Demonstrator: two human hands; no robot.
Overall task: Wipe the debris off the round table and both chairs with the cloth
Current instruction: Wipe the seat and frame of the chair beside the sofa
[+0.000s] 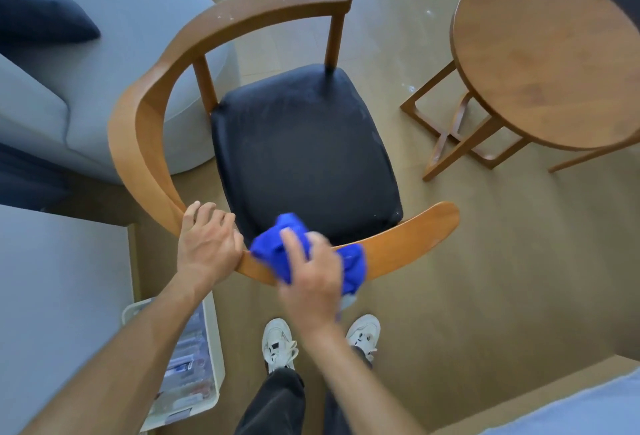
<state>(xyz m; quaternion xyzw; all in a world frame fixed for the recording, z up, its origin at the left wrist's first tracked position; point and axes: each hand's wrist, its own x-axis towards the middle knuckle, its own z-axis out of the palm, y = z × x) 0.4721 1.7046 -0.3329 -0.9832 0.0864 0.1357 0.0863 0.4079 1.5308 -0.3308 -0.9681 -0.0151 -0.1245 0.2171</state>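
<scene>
Wooden flooring fills the frame centre, with a grey sofa at upper left. At lower left we see a white bin; its contents appear as blurred striped packaging that we cannot identify. Our left hand grips the curved wooden rail of the chair, fingers wrapped over its edge. Our right hand presses the blue cloth onto the same rail, just beside the left hand; motion blur prevents us from telling whether the fingers curl round the cloth or lie flat. White specks mark the rail at upper centre. The black seat lies at frame centre. The round table stands at upper right, cut off by the frame edge. A second chair is only partly visible behind it.
</scene>
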